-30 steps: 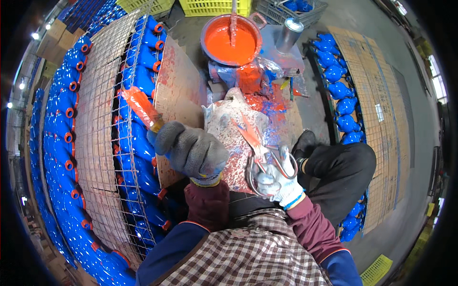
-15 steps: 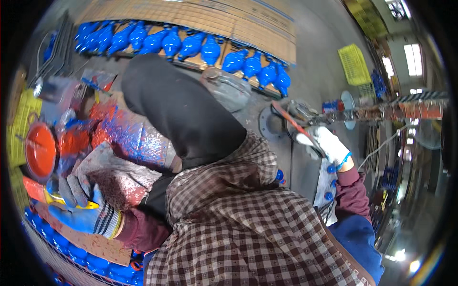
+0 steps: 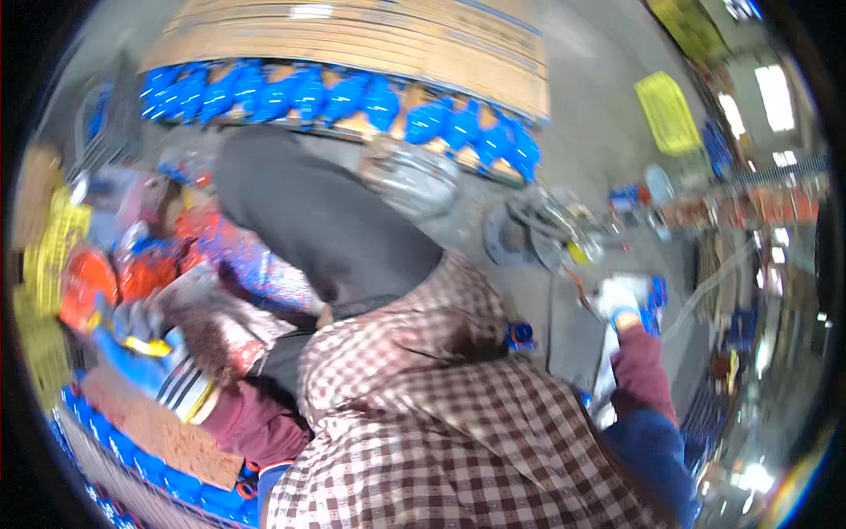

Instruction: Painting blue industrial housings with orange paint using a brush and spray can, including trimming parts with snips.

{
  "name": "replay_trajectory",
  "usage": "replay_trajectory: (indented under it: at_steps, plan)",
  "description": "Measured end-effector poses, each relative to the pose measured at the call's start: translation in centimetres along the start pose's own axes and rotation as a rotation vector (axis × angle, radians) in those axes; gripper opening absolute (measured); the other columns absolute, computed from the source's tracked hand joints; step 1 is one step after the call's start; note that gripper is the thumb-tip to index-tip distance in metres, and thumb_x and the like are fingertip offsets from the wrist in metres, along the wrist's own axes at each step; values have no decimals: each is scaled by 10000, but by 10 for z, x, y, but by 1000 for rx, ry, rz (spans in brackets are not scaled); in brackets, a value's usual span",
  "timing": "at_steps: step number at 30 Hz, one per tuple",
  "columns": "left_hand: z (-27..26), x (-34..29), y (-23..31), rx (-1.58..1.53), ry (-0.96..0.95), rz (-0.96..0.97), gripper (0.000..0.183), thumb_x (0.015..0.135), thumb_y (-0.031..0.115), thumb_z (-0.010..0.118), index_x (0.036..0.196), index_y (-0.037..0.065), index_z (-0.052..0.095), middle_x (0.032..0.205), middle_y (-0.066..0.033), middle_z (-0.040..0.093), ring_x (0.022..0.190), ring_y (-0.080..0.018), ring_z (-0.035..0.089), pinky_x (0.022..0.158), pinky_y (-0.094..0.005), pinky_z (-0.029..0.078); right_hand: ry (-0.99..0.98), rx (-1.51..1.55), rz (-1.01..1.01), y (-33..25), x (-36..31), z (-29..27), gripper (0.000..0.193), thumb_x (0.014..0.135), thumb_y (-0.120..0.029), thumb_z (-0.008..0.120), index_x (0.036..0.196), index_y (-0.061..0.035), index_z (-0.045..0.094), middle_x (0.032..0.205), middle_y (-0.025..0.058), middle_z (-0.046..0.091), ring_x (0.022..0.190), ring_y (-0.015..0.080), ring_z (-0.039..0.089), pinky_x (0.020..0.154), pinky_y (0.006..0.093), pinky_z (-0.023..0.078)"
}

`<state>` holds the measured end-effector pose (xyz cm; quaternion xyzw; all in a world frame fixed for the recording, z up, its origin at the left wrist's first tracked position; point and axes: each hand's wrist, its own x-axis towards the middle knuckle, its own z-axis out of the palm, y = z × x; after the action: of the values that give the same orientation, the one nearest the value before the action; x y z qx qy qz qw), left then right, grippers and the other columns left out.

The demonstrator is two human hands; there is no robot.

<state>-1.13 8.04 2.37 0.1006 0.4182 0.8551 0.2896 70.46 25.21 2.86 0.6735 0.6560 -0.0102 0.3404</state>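
My left hand (image 3: 145, 357), in a blue and grey glove, is closed around the yellow handle of a paintbrush (image 3: 152, 346). The brush's far end reaches the bowl of orange-red paint (image 3: 88, 280), where blur hides the bristles. My right hand (image 3: 619, 300), in a white glove, is out to the right, low over the floor. From its fingers extends a thin orange-red handled tool (image 3: 578, 287), too blurred to name more exactly. A glossy blue part (image 3: 656, 298) is beside this hand. A paint-stained grey cloth (image 3: 220, 317) lies by my left forearm.
Glossy blue bulb-shaped parts (image 3: 344, 97) line the cardboard-topped stack (image 3: 370, 35) ahead. A round grey stand (image 3: 511, 234) is at right of my knee. Paint-splashed cardboard (image 3: 264, 269) lies left. More blue parts (image 3: 145, 463) fill a mesh crate lower left. A yellow crate (image 3: 667, 113) stands far right.
My right hand has moved down and back from the round stand, carrying the orange-red handled tool. My left hand has brought the brush up to the paint bowl. The view has shifted slightly.
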Motion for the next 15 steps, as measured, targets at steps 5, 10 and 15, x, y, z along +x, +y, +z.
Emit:
replay_trajectory:
  at_steps: [5, 10, 15]
  plan:
    - [51, -24, -18, -182, -84, 18, 490, 1042, 304, 512, 1448, 36, 455, 795, 18, 541, 609, -106, 446, 561, -280, 382, -126, 40, -228, -10, 14, -14, 505, 955, -547, 461, 1167, -163, 709, 1071, 218, 709, 1007, 427, 675, 906, 519, 527]
    - [81, -36, -6, 51, 5, 111, 462, 1023, 247, 547, 1400, -11, 477, 765, -8, 563, 498, -91, 457, 489, -256, 406, -70, -121, -66, -46, 31, -33, 440, 803, -529, 693, 944, -118, 762, 939, 192, 727, 914, 394, 701, 817, 463, 569]
    - [86, -26, 14, 369, 4, 21, 531, 968, 136, 580, 1460, 7, 426, 814, -20, 586, 596, -63, 495, 532, -199, 397, 465, 391, -729, -190, -17, -162, 356, 911, -353, 682, 1176, -115, 673, 1121, 131, 701, 967, 356, 668, 836, 465, 535]
